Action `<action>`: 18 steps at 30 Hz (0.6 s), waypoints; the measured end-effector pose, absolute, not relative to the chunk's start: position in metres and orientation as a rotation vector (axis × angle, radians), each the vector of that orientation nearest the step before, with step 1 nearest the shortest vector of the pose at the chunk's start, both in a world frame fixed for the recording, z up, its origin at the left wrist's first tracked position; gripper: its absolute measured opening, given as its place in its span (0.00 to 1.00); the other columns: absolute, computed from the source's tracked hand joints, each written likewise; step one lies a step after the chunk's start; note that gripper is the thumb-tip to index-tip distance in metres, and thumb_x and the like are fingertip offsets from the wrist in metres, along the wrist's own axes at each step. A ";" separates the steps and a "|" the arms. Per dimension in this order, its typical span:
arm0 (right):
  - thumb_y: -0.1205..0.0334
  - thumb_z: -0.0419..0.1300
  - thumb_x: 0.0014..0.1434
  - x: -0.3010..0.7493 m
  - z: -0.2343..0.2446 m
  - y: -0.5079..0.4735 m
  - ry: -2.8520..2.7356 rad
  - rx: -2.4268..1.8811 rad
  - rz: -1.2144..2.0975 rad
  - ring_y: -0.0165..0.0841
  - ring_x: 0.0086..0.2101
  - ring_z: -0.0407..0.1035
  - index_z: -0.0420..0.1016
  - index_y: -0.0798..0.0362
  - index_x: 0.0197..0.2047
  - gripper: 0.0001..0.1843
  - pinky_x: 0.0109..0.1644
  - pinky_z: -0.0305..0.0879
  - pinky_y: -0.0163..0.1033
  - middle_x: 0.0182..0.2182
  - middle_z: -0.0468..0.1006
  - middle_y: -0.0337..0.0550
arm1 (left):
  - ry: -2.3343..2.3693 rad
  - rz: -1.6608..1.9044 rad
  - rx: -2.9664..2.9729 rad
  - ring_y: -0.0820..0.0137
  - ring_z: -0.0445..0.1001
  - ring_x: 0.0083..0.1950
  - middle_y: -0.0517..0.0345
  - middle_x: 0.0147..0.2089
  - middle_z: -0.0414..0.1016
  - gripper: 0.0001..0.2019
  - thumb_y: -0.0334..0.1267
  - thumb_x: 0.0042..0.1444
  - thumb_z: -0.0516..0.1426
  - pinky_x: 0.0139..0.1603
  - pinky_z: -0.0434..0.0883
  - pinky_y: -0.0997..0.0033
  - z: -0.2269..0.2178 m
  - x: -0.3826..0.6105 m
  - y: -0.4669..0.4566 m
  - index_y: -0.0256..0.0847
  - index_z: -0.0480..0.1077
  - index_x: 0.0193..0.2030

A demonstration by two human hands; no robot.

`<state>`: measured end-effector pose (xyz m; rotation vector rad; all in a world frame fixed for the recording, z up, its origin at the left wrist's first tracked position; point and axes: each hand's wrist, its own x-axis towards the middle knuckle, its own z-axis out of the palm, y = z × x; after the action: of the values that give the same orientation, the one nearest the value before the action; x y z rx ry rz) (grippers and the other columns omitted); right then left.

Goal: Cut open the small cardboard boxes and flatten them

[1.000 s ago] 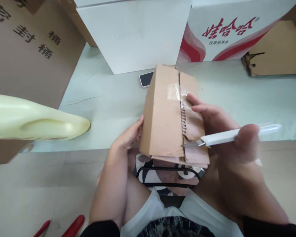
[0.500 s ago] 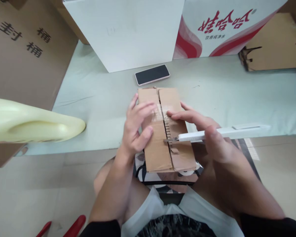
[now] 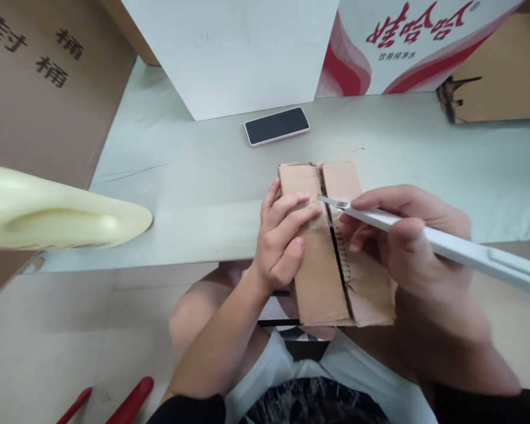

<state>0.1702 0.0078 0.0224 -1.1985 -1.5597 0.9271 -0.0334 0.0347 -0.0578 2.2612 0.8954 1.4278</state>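
A small cardboard box point(image 3: 320, 277) rests over the table's near edge, a dark slit running between its two top flaps. Clear tape point(image 3: 334, 215) crosses the slit near the far end. My left hand point(image 3: 280, 241) grips the box's left side, its fingers lying over the left flap by the tape. In my right hand point(image 3: 413, 235) is a white utility knife point(image 3: 450, 244), held between thumb and fingers. Its short metal blade touches or hovers just over the tape at the slit; I cannot tell which. My lower right fingers are close to the right flap.
A phone point(image 3: 277, 126) lies on the pale table cover point(image 3: 194, 194) beyond the box. Behind it stand a white carton point(image 3: 242, 53) and a red-and-white carton point(image 3: 401, 70). Large brown boxes flank both sides. A pale yellow object point(image 3: 70, 215) juts in from the left.
The box has shifted right and a little nearer in view. The knife's blade has moved from the near part of the slit to the tape farther up, and the knife is now slanted.
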 end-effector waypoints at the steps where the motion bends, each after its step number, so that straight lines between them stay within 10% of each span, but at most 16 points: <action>1: 0.41 0.61 0.71 0.169 0.022 0.009 -1.586 -1.224 0.909 0.30 0.27 0.75 0.81 0.44 0.48 0.17 0.29 0.71 0.37 0.33 0.83 0.39 | 0.899 1.433 2.259 0.57 0.73 0.69 0.47 0.64 0.74 0.20 0.42 0.73 0.45 0.86 0.52 0.43 -0.058 -0.033 0.035 0.45 0.69 0.64; 7: 0.64 0.69 0.59 0.162 0.019 0.019 -1.696 -1.400 0.549 0.26 0.23 0.71 0.80 0.47 0.42 0.07 0.26 0.65 0.33 0.28 0.81 0.33 | 0.945 1.420 2.237 0.56 0.73 0.70 0.49 0.65 0.74 0.20 0.43 0.74 0.45 0.83 0.55 0.37 -0.058 -0.033 0.032 0.44 0.70 0.63; 18: 0.47 0.63 0.69 0.157 0.019 0.012 -1.600 -1.535 0.543 0.31 0.20 0.69 0.70 0.46 0.37 0.14 0.24 0.63 0.42 0.23 0.77 0.36 | 0.944 1.415 2.196 0.55 0.71 0.71 0.50 0.65 0.74 0.20 0.43 0.72 0.45 0.84 0.53 0.37 -0.058 -0.033 0.031 0.46 0.71 0.63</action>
<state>0.1572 0.0120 0.0193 -1.5349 -1.5997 0.5432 -0.0329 0.0306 -0.0581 2.1959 0.9437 1.4155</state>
